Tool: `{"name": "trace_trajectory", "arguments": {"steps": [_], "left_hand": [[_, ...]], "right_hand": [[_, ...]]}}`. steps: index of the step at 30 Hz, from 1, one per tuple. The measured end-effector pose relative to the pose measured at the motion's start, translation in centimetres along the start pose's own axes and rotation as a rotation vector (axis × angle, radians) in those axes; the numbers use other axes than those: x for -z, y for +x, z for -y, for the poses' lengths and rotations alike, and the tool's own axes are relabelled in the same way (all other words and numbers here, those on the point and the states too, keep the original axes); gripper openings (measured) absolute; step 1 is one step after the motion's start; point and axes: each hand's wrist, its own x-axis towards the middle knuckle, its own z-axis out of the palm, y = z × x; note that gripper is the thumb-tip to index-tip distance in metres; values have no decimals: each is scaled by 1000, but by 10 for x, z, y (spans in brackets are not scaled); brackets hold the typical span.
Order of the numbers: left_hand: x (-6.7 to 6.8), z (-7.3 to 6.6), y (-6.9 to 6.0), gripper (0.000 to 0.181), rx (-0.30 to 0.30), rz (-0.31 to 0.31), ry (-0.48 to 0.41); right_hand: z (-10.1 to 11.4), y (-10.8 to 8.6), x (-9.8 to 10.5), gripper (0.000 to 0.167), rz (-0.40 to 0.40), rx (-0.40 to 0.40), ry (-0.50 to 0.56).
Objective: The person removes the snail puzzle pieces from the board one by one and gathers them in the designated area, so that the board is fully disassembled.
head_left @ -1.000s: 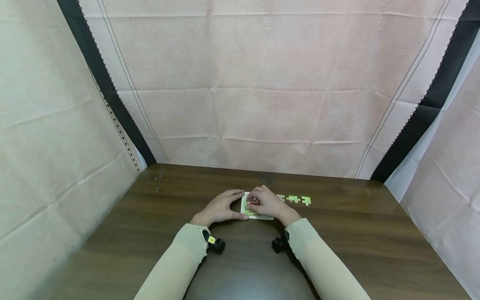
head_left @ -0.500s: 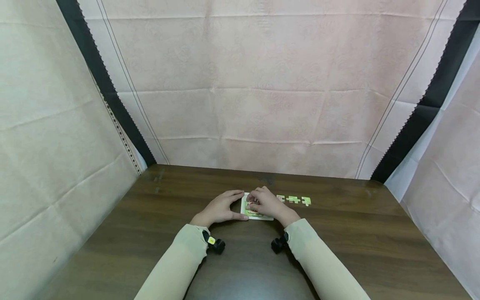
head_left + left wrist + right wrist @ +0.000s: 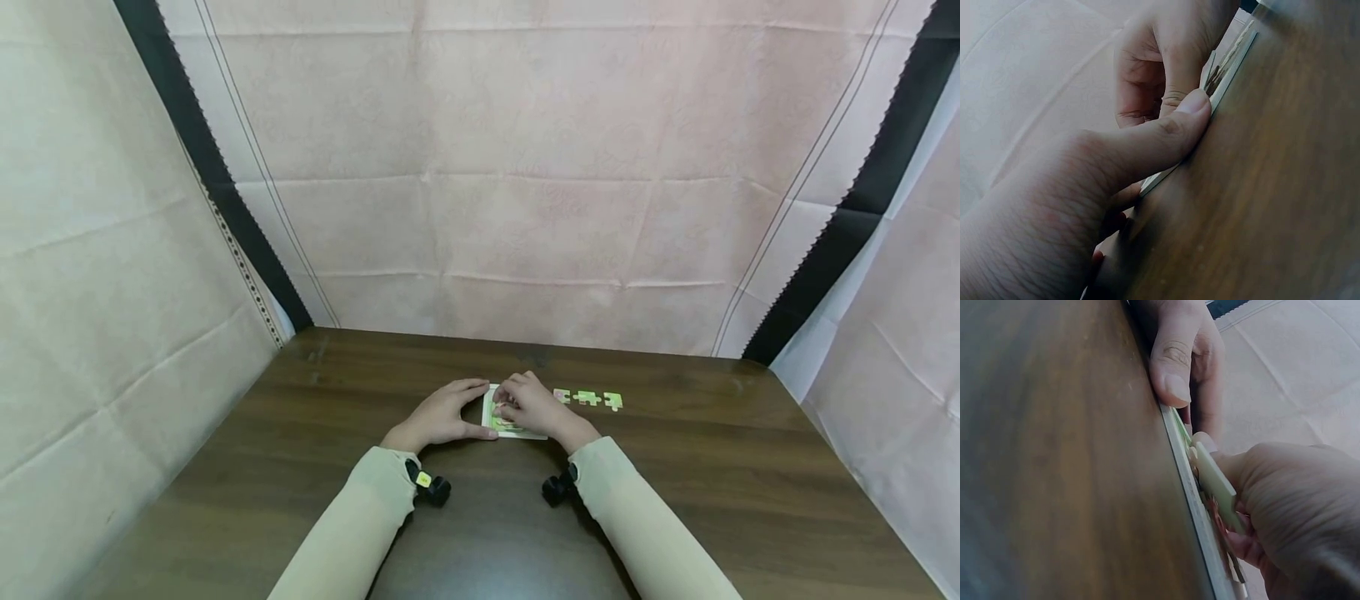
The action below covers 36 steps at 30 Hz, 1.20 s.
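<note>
A puzzle board (image 3: 488,407) with a white rim and a green picture lies flat on the table in the head view. My left hand (image 3: 438,415) rests at its left side, fingers fairly straight, the thumb touching the near left corner and the fingers the far left one. Over the board, my right hand (image 3: 534,404) pinches a puzzle piece (image 3: 1215,480), which stands tilted above the board in the right wrist view. From the left wrist view only a thin edge of that piece (image 3: 1209,69) shows. The right hand hides much of the picture in the head view.
Three loose puzzle pieces (image 3: 587,398), mostly green, lie in a row on the table right of the board. The brown wooden table (image 3: 465,533) has pale fabric walls (image 3: 525,208) at its back and sides.
Hardly anything differs: the right hand's fingers shift slightly over the board. The left hand, the board and the loose pieces stay in place.
</note>
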Motion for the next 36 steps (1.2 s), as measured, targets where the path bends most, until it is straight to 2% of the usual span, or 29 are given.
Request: {"name": "trace_trajectory", "arguments": {"steps": [4,15,22,30,36], "left_hand": [[-1,0,0,107,13,8,2],[-1,0,0,109,18,6,4],[-2,0,1,107,14,3,11],[0,-1,1,106,8,-2,5],[2,-2,1,106,10,4,7]], "right_hand": [[-1,1,-2,18,11,-20,-2],[-3,0,-1,24,-23,-28,7],[-7,-1,-2,24,-39,8,-41],[-8,-1,-3,19,-67,8,-60],[-8,-2,-1,21,-48,-9,-92]]}}
